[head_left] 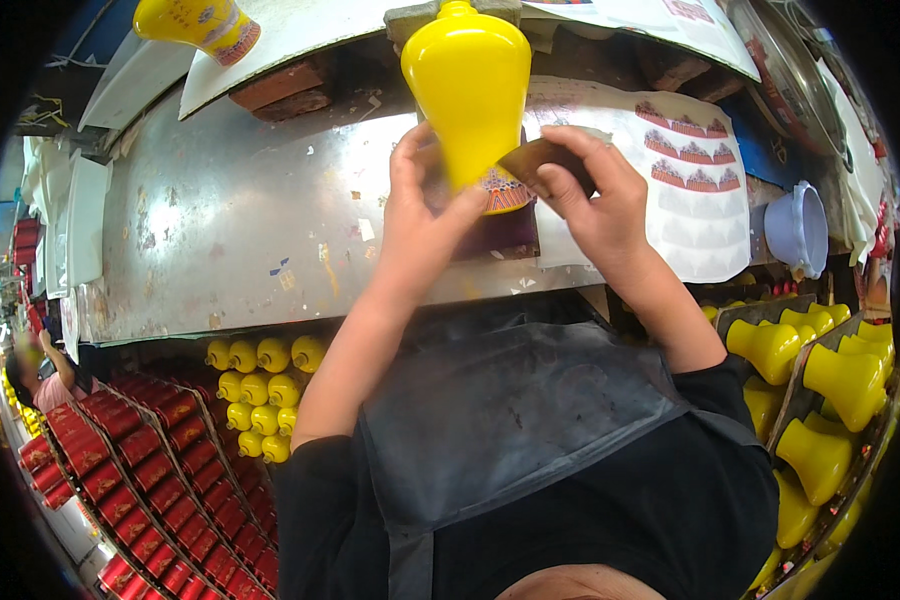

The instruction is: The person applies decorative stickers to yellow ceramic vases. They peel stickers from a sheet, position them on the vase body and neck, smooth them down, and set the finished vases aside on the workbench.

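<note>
A glossy yellow vase [467,75] is in front of me, its narrow neck pointing away and its base toward me. Around the base runs a patterned decal band [507,192] in red, blue and white. My left hand [422,205] is closed about the narrow lower part, thumb near the band. Pinched in my right hand [600,195] is a flat dark brown scraper-like piece [548,163], its tip at the vase beside the decal. I cannot tell whether the tip touches. Under the base lies a dark purple pad [495,240].
Sheets of decals [695,205] lie on the metal table [230,230] at the right. A pale blue bucket [796,230] stands at its right end. Another vase [198,25] is at far left. Racks hold red cylinders [140,450] and yellow vases [835,380]. A person [50,380] is at left.
</note>
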Action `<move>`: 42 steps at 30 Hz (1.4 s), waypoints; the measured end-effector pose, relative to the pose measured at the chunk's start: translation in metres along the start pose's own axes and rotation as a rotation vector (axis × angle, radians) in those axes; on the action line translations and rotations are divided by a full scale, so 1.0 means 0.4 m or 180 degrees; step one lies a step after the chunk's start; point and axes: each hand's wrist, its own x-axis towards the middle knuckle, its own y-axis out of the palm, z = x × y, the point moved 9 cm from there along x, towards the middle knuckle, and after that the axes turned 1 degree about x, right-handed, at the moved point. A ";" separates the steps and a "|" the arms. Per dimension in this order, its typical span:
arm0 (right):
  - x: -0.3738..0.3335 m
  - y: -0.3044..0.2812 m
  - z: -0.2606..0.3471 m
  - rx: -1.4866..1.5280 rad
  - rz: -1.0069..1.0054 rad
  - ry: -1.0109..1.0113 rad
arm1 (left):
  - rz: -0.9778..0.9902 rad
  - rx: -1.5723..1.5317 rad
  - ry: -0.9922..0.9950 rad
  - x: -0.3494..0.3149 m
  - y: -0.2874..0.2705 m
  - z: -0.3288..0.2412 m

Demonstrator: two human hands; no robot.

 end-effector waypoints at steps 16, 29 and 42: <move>0.053 0.013 0.100 -0.0109 0.0233 -0.0938 | -0.0090 0.0522 0.0428 -0.002 0.003 -0.007; 0.087 0.059 0.219 -0.1062 0.0618 -0.1731 | -0.0113 0.0310 0.0449 -0.028 -0.017 -0.019; -0.005 0.006 -0.017 0.0972 0.0111 0.0655 | -0.0675 0.3221 0.1854 -0.177 0.037 -0.062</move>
